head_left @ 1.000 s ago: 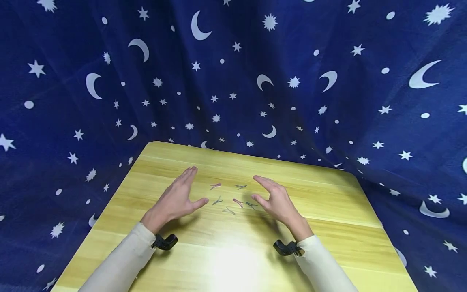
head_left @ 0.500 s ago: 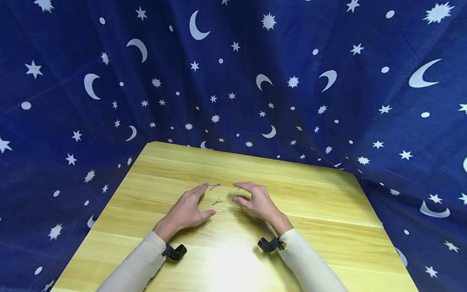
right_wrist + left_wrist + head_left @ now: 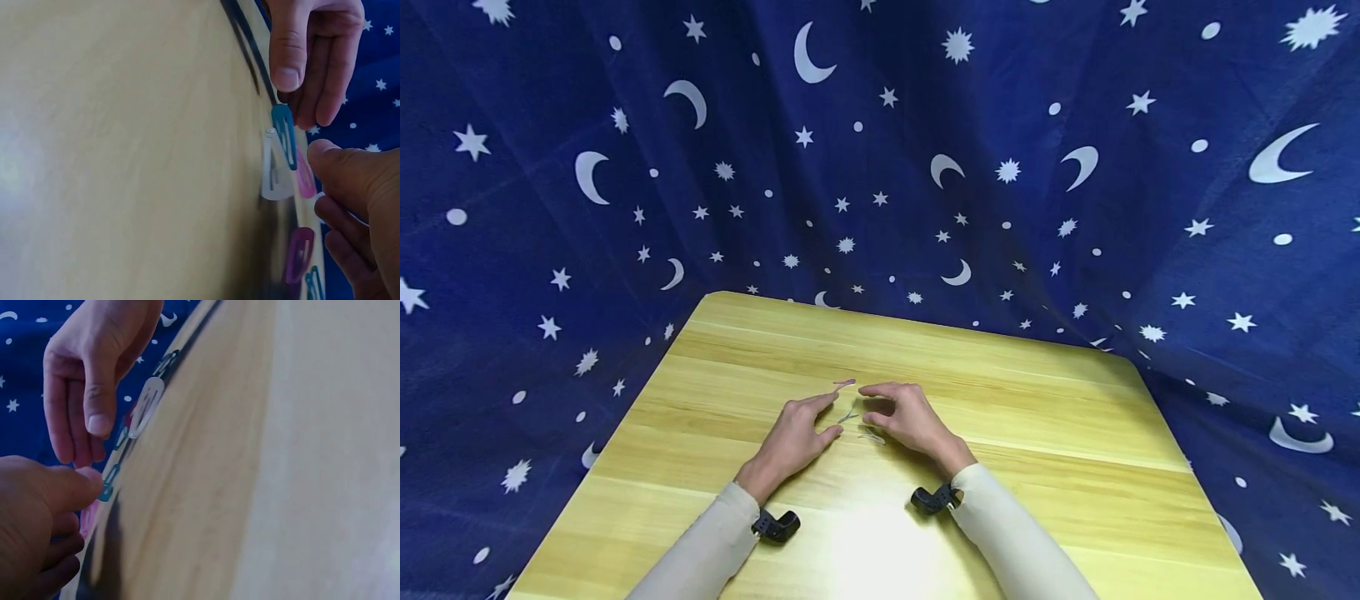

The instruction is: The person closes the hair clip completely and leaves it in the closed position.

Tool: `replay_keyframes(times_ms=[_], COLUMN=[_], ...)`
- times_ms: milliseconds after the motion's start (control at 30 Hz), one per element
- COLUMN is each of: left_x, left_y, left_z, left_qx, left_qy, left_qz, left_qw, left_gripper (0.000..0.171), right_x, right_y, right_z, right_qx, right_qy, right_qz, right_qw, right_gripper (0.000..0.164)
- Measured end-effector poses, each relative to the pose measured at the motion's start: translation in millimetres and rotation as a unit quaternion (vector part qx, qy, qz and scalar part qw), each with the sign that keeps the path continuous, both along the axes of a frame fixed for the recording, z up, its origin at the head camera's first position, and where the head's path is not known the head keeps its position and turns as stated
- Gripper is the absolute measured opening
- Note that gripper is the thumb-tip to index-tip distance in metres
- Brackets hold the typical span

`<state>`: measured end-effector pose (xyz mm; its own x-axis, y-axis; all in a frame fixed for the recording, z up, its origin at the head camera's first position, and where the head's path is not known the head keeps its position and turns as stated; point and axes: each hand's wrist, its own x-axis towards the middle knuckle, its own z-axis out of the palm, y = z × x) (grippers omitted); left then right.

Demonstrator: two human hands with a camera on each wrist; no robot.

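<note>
Several snap hair clips lie spread on the wooden table between my hands. The head view shows a pink clip [image 3: 845, 383] farthest back, a teal clip [image 3: 848, 417] in the middle and a white clip [image 3: 872, 437] nearest me. My left hand [image 3: 795, 435] is just left of them, fingers loosely bent, holding nothing. On the other side my right hand [image 3: 910, 419] hovers with thumb and fingers apart, also holding nothing. It hides the clips at the right in the head view. The right wrist view shows a magenta clip [image 3: 300, 253] and a dark teal clip [image 3: 314, 284] near that hand.
The light wooden table [image 3: 1037, 492] reaches out to both sides, with a bright glare at the front. A dark blue curtain [image 3: 880, 158] with white moons and stars hangs behind it. Each wrist carries a black camera mount [image 3: 778, 527].
Both hands have moved inward and closer together over the clips. The clips on the right are now covered by my right hand in the head view.
</note>
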<state>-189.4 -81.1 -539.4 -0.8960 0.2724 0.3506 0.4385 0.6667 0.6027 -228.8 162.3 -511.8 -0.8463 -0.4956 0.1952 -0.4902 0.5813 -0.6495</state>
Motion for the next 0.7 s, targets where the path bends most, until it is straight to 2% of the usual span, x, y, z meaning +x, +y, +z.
replay_keyframes(times_ms=[200,533,700], left_x=[-2.2,-4.3,-6.1], left_y=[3.8,9.3,11.3], left_z=[-6.9,-8.0,-9.4], left_qx=[-0.009,-0.029,-0.026], left_qy=[0.011,0.036,0.049], left_qz=[0.003,-0.008,-0.013], left_qw=[0.9999,0.9989,0.9984], left_gripper=[0.044,0.027,0.02], right_x=[-3.6,-5.2,-4.5], right_y=[-5.6,-13.8,-17.1], right_z=[-7.9,-10.3,-12.7], right_qx=[0.0,0.02,0.021], right_qy=[-0.005,-0.005,0.0], right_qz=[0.008,0.013,0.009], right_qw=[1.0,1.0,1.0], right_gripper=[0.043,0.039,0.03])
